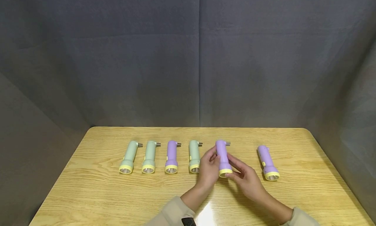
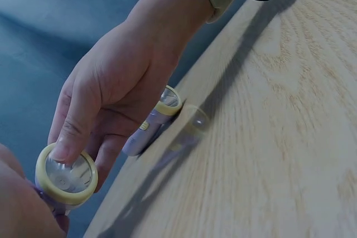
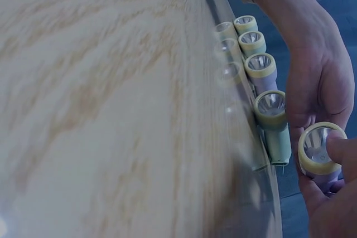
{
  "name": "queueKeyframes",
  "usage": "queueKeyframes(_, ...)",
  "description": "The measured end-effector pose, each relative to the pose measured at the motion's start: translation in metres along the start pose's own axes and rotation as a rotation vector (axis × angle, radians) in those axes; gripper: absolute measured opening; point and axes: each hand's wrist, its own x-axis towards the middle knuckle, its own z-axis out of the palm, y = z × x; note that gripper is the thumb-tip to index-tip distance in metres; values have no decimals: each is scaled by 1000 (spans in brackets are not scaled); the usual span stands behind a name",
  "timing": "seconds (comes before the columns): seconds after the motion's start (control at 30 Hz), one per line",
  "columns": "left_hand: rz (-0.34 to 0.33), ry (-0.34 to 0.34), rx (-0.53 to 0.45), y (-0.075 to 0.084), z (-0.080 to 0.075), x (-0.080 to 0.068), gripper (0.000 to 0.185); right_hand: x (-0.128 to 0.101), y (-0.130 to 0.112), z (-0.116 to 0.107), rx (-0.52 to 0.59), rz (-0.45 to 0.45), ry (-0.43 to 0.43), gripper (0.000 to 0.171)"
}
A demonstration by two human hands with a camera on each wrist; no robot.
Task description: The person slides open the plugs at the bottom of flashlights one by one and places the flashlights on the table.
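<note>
Six small flashlights with yellow heads lie in a row on the wooden table (image 1: 102,193). Both hands hold the fifth one, a purple flashlight (image 1: 222,154), slightly raised. My left hand (image 1: 212,159) pinches its body from the left. My right hand (image 1: 235,169) grips its yellow head from the right and below. In the left wrist view the right hand's thumb (image 2: 70,137) presses the rim of the yellow lens head (image 2: 66,175). The right wrist view shows the same head (image 3: 318,149) between the left hand (image 3: 318,82) and the right thumb (image 3: 337,149).
Left of the hands lie two green flashlights (image 1: 127,157) (image 1: 149,157), a purple flashlight (image 1: 171,156) and another green flashlight (image 1: 194,155). A lone purple flashlight (image 1: 268,163) lies to the right. Grey cloth walls (image 1: 188,56) enclose the table.
</note>
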Motion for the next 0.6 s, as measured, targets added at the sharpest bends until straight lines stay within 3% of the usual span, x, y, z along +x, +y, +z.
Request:
queueKeyframes(0.23, 12, 27, 26, -8, 4, 0, 41, 1, 8, -2, -27, 44, -14, 65)
queueKeyframes(0.6, 39, 59, 58, -18, 10, 4, 40, 3, 16, -4, -64, 41, -39, 64)
